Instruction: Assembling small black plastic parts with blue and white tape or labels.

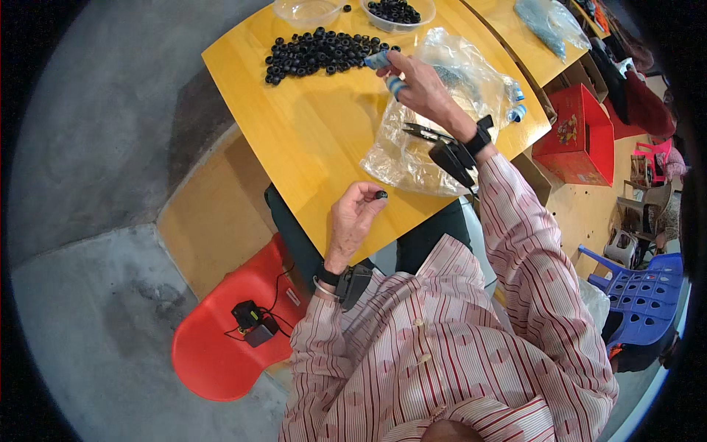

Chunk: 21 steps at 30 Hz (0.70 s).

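Observation:
My left hand (352,221) is closed at the near edge of the yellow table, pinching a small round black part (381,195) between thumb and fingertips. My right hand (421,90) reaches over the table to the right end of a spread pile of small black parts (317,55). Blue wrapping covers two of its digits. Those fingers are stretched apart, and one wrapped fingertip touches or hovers just over the pile's edge; I see nothing held. Beneath my right wrist lies a crumpled clear plastic bag (401,151), with dark-handled scissors or pliers (423,132) on it.
At the far edge stand a clear bowl (308,16) and another bowl (425,22) with black parts inside. Blue-and-white rolls (517,113) lie at the table's right. A red box (582,140) stands beyond. A red chair (213,346) carrying cabled devices is at lower left.

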Available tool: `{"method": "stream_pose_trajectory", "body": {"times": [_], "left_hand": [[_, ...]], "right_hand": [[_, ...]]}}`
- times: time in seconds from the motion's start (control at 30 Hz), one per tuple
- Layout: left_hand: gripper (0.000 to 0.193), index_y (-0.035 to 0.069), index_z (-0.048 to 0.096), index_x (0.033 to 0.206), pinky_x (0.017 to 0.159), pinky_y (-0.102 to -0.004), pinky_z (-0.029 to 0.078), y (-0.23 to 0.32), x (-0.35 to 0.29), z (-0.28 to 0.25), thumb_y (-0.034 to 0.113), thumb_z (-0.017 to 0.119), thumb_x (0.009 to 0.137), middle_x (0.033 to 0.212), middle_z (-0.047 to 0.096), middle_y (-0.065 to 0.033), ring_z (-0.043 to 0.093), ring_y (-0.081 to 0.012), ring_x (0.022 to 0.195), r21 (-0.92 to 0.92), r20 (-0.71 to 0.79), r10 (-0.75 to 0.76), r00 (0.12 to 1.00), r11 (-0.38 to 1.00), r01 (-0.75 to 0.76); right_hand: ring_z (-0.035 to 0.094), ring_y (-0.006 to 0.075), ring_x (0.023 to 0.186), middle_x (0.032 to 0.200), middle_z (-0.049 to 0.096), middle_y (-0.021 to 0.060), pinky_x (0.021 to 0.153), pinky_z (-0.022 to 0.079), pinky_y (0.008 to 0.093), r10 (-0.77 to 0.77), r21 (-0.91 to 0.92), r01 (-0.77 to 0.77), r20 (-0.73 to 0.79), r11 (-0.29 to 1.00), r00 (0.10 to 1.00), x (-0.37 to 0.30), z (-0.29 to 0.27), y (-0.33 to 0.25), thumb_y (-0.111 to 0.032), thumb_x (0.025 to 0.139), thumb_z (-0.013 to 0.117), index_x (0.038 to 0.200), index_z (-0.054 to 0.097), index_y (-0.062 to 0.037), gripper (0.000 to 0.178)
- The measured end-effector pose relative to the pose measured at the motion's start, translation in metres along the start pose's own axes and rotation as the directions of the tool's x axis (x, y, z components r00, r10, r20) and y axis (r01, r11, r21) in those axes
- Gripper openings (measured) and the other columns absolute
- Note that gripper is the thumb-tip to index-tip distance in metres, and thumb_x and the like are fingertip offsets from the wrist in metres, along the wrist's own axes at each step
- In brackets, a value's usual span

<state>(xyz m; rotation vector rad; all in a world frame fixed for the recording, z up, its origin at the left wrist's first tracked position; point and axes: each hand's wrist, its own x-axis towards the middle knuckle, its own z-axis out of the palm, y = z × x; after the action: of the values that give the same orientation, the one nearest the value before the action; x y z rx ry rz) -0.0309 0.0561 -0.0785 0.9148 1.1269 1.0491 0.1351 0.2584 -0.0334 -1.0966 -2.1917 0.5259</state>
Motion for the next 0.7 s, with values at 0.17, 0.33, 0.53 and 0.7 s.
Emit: {"method": "stream_pose_trajectory", "body": {"times": [0.17, 0.33, 0.53, 0.7], "left_hand": [[0.016, 0.0, 0.057, 0.1, 0.077, -0.0205, 0.047, 0.0, 0.001, -0.002, 0.0, 0.062, 0.085, 0.09, 0.061, -0.0015, 0.058, -0.0072, 0.084, -0.08, 0.024, 0.001, 1.0, 0.997, 0.001], [0.017, 0.0, 0.057, 0.101, 0.078, -0.0201, 0.047, -0.006, -0.001, -0.006, 0.0, 0.063, 0.085, 0.091, 0.061, -0.0009, 0.058, -0.007, 0.085, -0.083, 0.037, -0.021, 0.999, 0.996, 0.024], [0.016, 0.0, 0.057, 0.101, 0.077, -0.0202, 0.047, -0.003, 0.0, -0.003, 0.0, 0.063, 0.085, 0.092, 0.061, -0.0005, 0.058, -0.0067, 0.084, -0.095, 0.049, -0.025, 0.998, 0.995, 0.03], [0.016, 0.0, 0.057, 0.1, 0.076, -0.02, 0.047, -0.004, 0.0, -0.006, 0.0, 0.063, 0.085, 0.09, 0.061, -0.0006, 0.058, -0.0066, 0.083, -0.098, 0.042, -0.021, 0.999, 0.995, 0.025]], "right_hand": [[0.061, 0.0314, 0.089, 0.096, 0.066, 0.0101, 0.076, 0.049, 0.038, 0.012, -0.037, -0.012, -0.011, 0.999, 1.0, 0.03, 0.021, 0.017, 0.005, 0.074, 0.049, 0.105, 0.051, -0.0025, 0.032], [0.057, 0.0334, 0.095, 0.099, 0.063, 0.012, 0.08, 0.047, 0.039, -0.094, -0.108, 0.094, 0.004, 0.99, 0.996, 0.036, 0.035, 0.019, 0.007, 0.072, 0.049, 0.108, 0.05, -0.0024, 0.037], [0.055, 0.0337, 0.098, 0.096, 0.06, 0.0129, 0.083, 0.047, 0.0398, -0.16, -0.197, 0.162, 0.023, 0.967, 0.987, 0.032, 0.04, 0.025, 0.01, 0.069, 0.05, 0.109, 0.049, -0.0017, 0.041], [0.056, 0.0341, 0.095, 0.094, 0.06, 0.0126, 0.081, 0.047, 0.04, -0.181, -0.158, 0.185, 0.042, 0.97, 0.983, 0.029, 0.046, 0.025, 0.01, 0.07, 0.051, 0.105, 0.048, -0.0014, 0.037]]}}
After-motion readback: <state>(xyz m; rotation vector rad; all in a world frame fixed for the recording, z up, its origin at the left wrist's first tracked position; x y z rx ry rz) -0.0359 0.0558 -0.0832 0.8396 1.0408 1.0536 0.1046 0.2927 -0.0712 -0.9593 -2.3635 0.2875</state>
